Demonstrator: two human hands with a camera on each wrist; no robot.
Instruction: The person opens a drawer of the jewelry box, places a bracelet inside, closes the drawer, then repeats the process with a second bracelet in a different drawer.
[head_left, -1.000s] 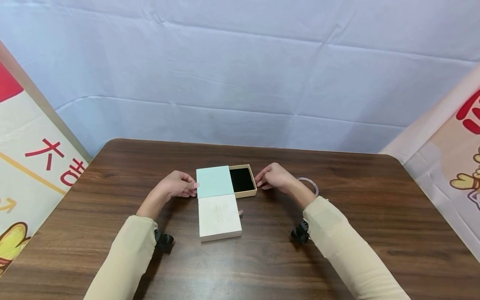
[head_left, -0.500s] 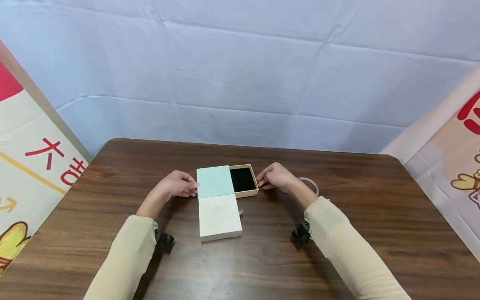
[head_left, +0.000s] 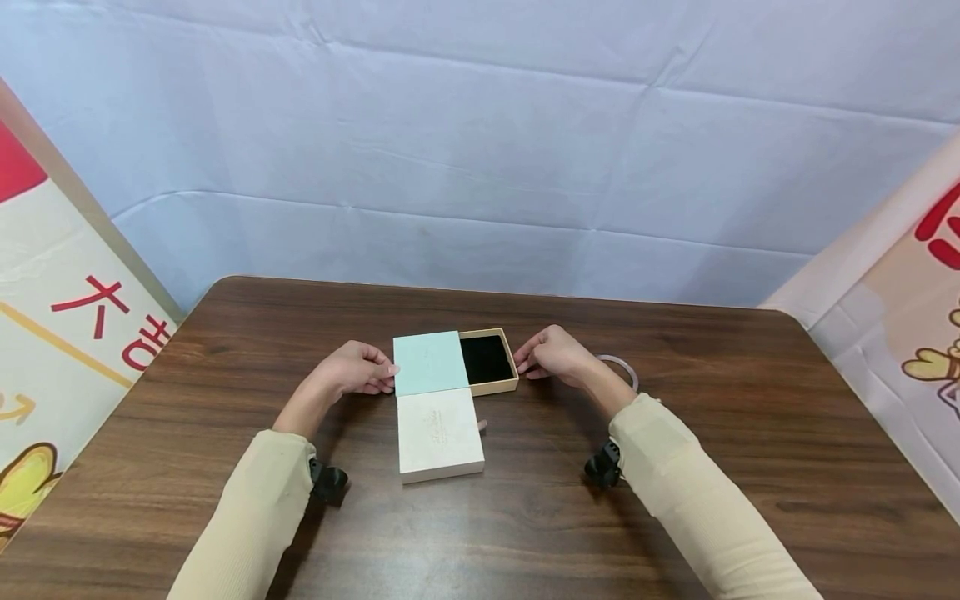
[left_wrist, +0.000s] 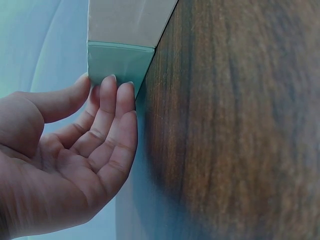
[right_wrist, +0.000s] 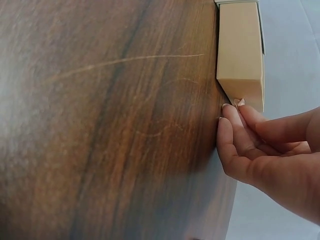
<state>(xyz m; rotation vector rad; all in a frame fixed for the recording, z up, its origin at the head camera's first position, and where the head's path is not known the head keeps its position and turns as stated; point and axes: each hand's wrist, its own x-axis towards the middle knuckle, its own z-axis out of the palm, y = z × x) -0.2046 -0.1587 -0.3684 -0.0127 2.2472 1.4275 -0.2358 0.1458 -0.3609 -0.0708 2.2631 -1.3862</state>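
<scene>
A pale blue box sleeve (head_left: 430,364) lies on the table with its cream drawer (head_left: 493,387) pulled partly out to the right, showing a black lining (head_left: 486,359). My left hand (head_left: 356,368) holds the sleeve's left end; in the left wrist view its thumb and fingertips lie at the light green end (left_wrist: 117,62). At the drawer's right end, my right hand (head_left: 551,352) pinches a small ribbon tab (right_wrist: 240,103) between thumb and finger. Directly in front of the sleeve is a white box (head_left: 438,433) with faint gold lettering, a small tab at its right side.
A pale ring (head_left: 619,363) lies on the brown wooden table (head_left: 712,400), partly behind my right forearm. Light blue cloth (head_left: 480,150) hangs behind the table, and printed banners (head_left: 82,333) stand at both sides.
The drawer has slid slightly farther right out of the sleeve, and my right hand has moved right with it. The sleeve and my left hand have barely shifted.
</scene>
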